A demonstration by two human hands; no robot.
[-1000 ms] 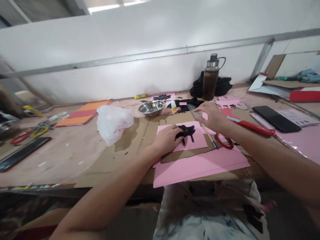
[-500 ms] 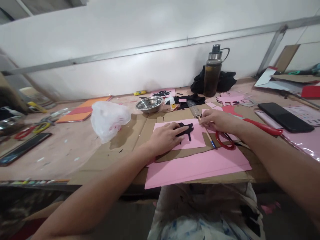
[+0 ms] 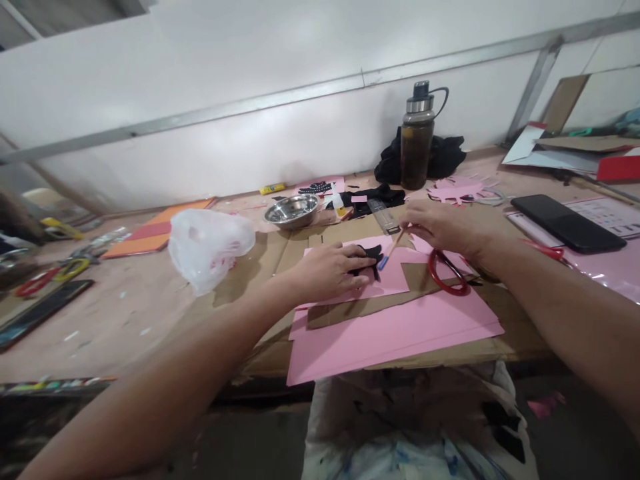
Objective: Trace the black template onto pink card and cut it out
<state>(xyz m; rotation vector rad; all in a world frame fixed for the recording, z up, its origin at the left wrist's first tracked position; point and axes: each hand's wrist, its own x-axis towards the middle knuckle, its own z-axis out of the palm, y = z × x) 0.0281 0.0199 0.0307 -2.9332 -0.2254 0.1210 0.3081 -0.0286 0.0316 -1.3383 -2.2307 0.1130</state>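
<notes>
My left hand (image 3: pixel 336 272) lies with spread fingers over a black cut-out shape (image 3: pixel 373 259) on a sheet of pink paper (image 3: pixel 395 283). Between the fingers of my right hand (image 3: pixel 425 225) is the upper end of a thin wooden stick (image 3: pixel 396 245), whose blue end points down beside the black shape. Red-handled scissors (image 3: pixel 449 288) lie just below my right hand. A piece of cardboard (image 3: pixel 345 312) and larger pink sheets (image 3: pixel 400 340) lie beneath, nearer my body.
A plastic bag (image 3: pixel 210 247) and a metal bowl (image 3: pixel 291 211) stand to the left. Behind are a dark bottle (image 3: pixel 417 143) and black cloth (image 3: pixel 447 158). A phone (image 3: pixel 567 223) lies at the right, another phone (image 3: pixel 45 310) at the far left.
My right hand has lifted the stick, and its blue end has swung left, from beside the scissors to the black shape. The view has shifted slightly.
</notes>
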